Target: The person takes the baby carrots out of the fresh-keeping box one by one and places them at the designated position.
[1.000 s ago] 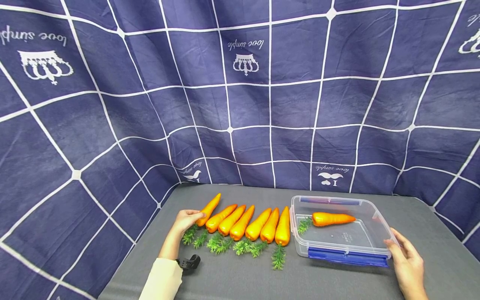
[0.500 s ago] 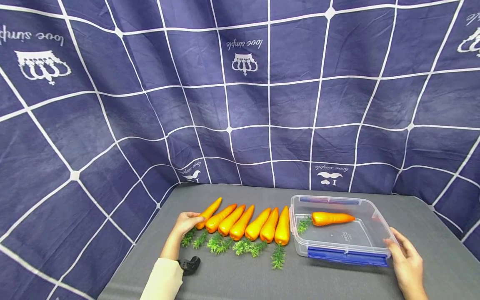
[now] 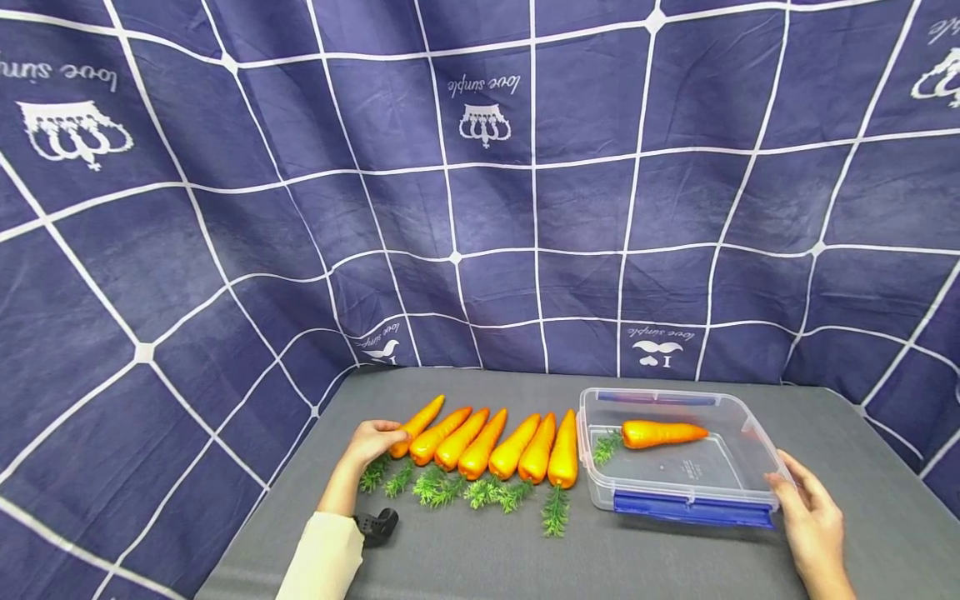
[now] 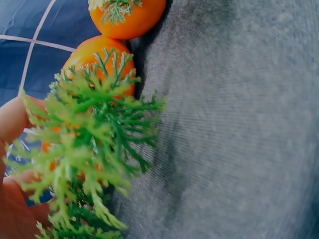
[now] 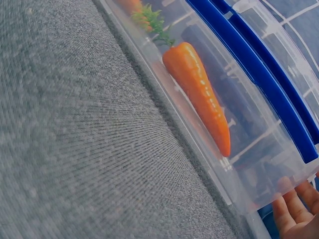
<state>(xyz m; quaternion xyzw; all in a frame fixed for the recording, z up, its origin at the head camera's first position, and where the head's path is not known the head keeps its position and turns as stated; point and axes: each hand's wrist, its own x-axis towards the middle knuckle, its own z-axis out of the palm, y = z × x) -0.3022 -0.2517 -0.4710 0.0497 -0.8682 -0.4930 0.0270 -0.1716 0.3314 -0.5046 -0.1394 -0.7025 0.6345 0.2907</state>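
My left hand point(image 3: 375, 439) grips the thick end of the leftmost carrot point(image 3: 422, 417), just above its green leaves point(image 4: 89, 149); its fingers point(image 4: 12, 122) show beside the leaves in the left wrist view. Several more orange carrots point(image 3: 510, 446) lie side by side to the right of it on the grey table point(image 3: 675, 562). A clear plastic box point(image 3: 753, 442) with blue clips point(image 3: 690, 507) holds one carrot point(image 3: 663, 433), also seen as the carrot point(image 5: 199, 94) through the box wall. My right hand point(image 3: 804, 500) rests with relaxed fingers point(image 5: 291, 216) against the box's near right corner.
A dark blue cloth point(image 3: 480, 208) with a white grid hangs behind and to both sides of the table. A black wrist-worn camera point(image 3: 377, 525) sits at my left cuff. Bare grey table lies in front of the carrots and the box.
The leftmost carrot's tip has swung slightly nearer to the row under my left hand. The right hand stays at the box corner.
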